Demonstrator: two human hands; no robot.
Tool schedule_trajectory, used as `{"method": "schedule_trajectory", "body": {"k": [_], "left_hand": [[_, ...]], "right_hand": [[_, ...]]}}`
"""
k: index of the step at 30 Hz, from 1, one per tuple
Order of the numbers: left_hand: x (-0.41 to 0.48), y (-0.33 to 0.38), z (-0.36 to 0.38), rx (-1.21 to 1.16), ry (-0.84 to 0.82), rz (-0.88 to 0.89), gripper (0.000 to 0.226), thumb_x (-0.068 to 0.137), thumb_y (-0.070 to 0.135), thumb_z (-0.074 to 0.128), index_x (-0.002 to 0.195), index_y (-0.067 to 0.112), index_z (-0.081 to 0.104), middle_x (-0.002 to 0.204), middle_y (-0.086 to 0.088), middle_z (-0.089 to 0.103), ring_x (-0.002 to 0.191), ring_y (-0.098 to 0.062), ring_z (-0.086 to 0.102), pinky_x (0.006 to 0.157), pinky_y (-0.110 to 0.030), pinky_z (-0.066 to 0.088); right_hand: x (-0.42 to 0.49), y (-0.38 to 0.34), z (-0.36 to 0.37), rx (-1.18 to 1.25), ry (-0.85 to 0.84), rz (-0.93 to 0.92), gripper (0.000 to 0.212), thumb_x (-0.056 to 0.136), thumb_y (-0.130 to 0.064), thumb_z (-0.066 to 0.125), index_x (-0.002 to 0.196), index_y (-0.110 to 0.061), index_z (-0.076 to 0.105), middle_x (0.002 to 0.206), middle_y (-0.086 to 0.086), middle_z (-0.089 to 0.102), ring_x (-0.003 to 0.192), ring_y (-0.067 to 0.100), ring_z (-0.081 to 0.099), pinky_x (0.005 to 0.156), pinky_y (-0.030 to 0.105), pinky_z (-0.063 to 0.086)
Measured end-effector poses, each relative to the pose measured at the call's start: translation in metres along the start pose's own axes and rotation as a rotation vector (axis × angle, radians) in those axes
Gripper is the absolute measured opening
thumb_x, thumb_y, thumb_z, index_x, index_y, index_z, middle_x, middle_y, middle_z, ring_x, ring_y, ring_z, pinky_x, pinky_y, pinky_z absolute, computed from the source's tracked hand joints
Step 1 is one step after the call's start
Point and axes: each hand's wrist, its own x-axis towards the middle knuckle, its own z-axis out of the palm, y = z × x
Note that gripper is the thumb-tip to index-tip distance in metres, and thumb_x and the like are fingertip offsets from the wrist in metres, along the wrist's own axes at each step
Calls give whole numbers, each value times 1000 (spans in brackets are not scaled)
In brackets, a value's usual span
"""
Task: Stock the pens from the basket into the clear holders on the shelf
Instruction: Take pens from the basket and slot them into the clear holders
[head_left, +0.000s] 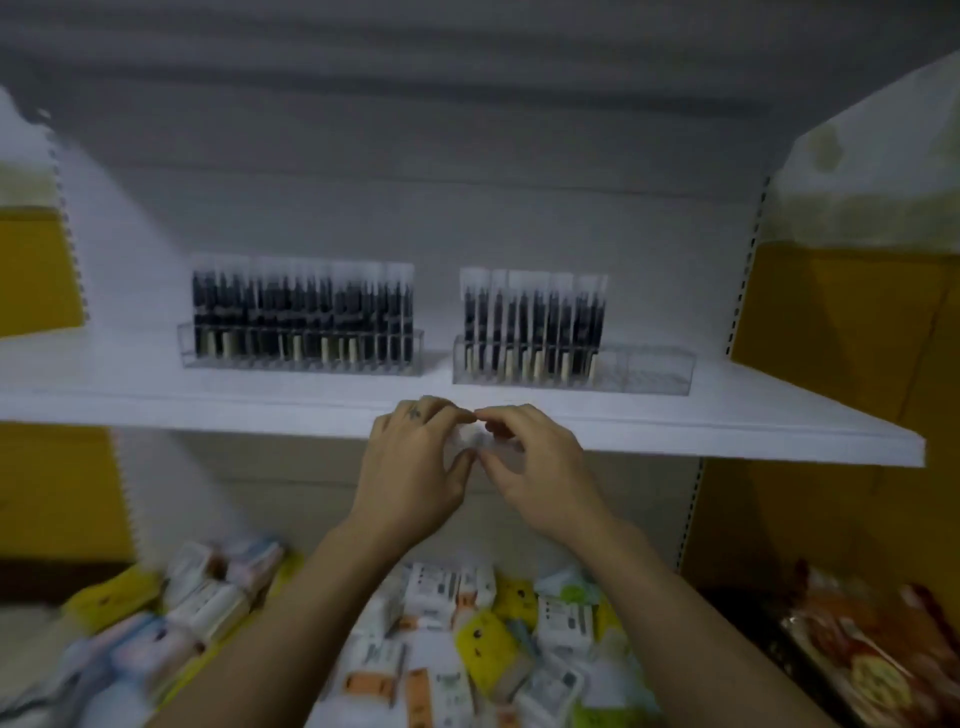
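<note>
Two clear holders stand on the white shelf (156, 395). The left holder (301, 358) is full of black pens (304, 312) in clear wrappers. The right holder (649, 371) has pens (532, 322) in its left part; its right part is bare. My left hand (410, 462) and my right hand (535, 462) meet just below the shelf's front edge. Together they pinch a small pale, blurred item (475, 439) between the fingertips; I cannot tell what it is. No basket shows clearly.
Below my arms lies a heap of small packaged goods (467, 623) in white, yellow and orange. Red and orange packets (872, 649) sit at the lower right. Yellow side panels (831, 338) flank the shelf bay.
</note>
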Motion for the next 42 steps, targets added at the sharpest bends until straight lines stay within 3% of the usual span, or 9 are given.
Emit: {"method": "schedule_trajectory", "body": {"k": [4,12,19,23,26,31,38,41,42], "left_hand": [[-61,-24,8,23,-150,-111,37,88,37,60,124,29,56,120,6,58,114,-19,51,92,-33,37],[-186,-72,52,-39,-561,-426,54,87,39,63,137,25,49,137,2,52,126,-20,46,101,-32,39],[-288,-107,82,-159,-814,-775,54,89,39,63,138,24,45,141,-1,47,128,-20,45,103,-35,41],[-321,-117,92,-238,-888,-902,55,89,36,64,138,21,46,144,-2,44,130,-20,44,105,-35,40],[-346,-123,98,-270,-968,-950,55,91,34,62,140,17,43,144,-5,45,129,-24,45,104,-36,41],[-380,-132,108,-252,-1086,-1039,47,93,25,59,135,9,47,135,-14,51,119,-31,51,96,-36,46],[-408,-157,135,-259,-1161,-1180,44,94,27,57,131,5,51,127,-18,56,115,-34,53,93,-35,46],[-425,-160,161,-306,-1202,-1187,21,96,26,53,111,11,58,98,-10,60,110,-33,56,76,-27,39],[-428,-159,170,-327,-1222,-1188,20,97,26,52,106,10,59,99,-10,60,110,-32,55,78,-29,39]], "right_hand": [[-41,8,54,-4,-136,76,41,92,-29,61,132,-27,53,124,-8,55,113,11,53,94,28,46],[-128,35,164,-19,-599,303,59,92,-39,61,144,-28,37,150,-3,35,137,18,35,106,32,35],[-207,64,241,13,-968,417,60,93,-39,60,146,-23,36,148,0,36,134,21,40,105,34,39],[-241,70,263,106,-1038,506,51,91,-34,64,135,-17,48,129,-5,51,118,17,53,91,26,45],[-259,76,278,127,-1116,562,48,93,-24,62,137,-14,48,130,-1,54,116,18,55,89,22,45],[-274,87,301,126,-1247,704,59,91,-27,65,143,-14,40,145,10,44,128,25,48,102,38,46],[-283,101,340,65,-1412,760,37,93,-24,61,127,-9,56,125,9,57,102,21,56,79,23,42],[-285,101,361,87,-1441,749,28,93,-24,59,118,-10,63,115,6,64,99,21,59,78,26,44],[-286,101,368,80,-1450,750,27,94,-24,58,116,-11,64,111,4,65,95,20,59,77,26,44]]}}
